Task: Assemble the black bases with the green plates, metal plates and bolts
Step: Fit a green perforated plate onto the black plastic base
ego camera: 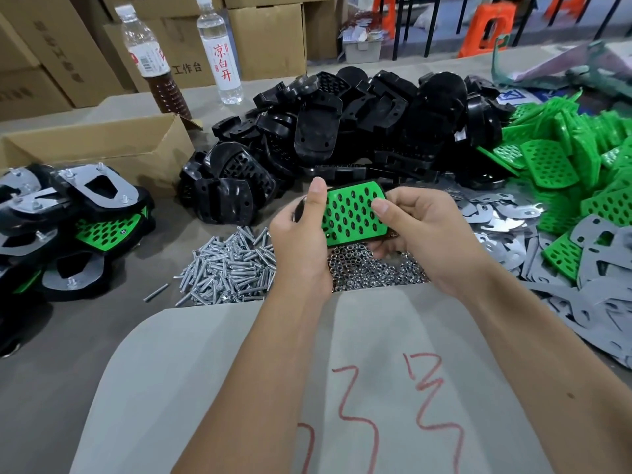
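Currently a perforated green plate (354, 213) seated on a black base (383, 234) is gripped between both hands above the nut pile (372, 268): left hand (301, 234) clamped on its left edge, right hand (417, 227) on its right, thumb pressed on top. If pressed unevenly, the plate could be seated crooked or dropped among the nuts. "凉白开" can be read on the clear water bottle (219, 49); "工作台" on a carton (191, 68).

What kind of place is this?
Probably a small factory or workshop bench for putting parts together by hand. Big heaps of black bases, green plates and bolts cover the table, and stacked cardboard boxes stand behind.
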Demonstrator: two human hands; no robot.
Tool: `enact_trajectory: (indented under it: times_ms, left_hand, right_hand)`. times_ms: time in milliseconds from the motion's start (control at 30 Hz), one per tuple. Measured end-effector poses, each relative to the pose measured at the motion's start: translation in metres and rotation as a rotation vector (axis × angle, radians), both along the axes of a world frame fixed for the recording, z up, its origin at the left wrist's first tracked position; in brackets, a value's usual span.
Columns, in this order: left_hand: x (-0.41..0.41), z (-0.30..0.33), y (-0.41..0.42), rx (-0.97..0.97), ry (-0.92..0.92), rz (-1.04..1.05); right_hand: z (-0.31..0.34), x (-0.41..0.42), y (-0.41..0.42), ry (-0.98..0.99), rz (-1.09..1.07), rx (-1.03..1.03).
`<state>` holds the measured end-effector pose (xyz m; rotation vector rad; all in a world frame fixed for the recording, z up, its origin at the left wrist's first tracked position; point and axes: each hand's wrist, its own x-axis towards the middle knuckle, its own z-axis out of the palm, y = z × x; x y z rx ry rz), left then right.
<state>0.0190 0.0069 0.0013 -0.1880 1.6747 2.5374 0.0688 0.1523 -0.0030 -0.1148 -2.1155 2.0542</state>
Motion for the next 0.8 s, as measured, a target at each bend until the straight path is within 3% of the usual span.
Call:
enact_trajectory:
  times_ms: [333, 600, 800]
  left_hand:
    - [-0.002, 0.004, -0.006, 0.145, -0.085, -0.104]
    - [-0.004, 0.001, -0.011, -0.105, 0.064, -0.113]
    - [-0.006, -0.001, -0.022, -0.157, 0.148, -0.273]
  right_hand:
    - [0.001, 0.0, -0.008, 0.118, 0.035, -0.094]
    - [-0.004, -0.003, 0.004, -0.027, 0.062, -0.046]
    - [-0.001, -0.005, 0.006, 0.044, -0.114, 0.01]
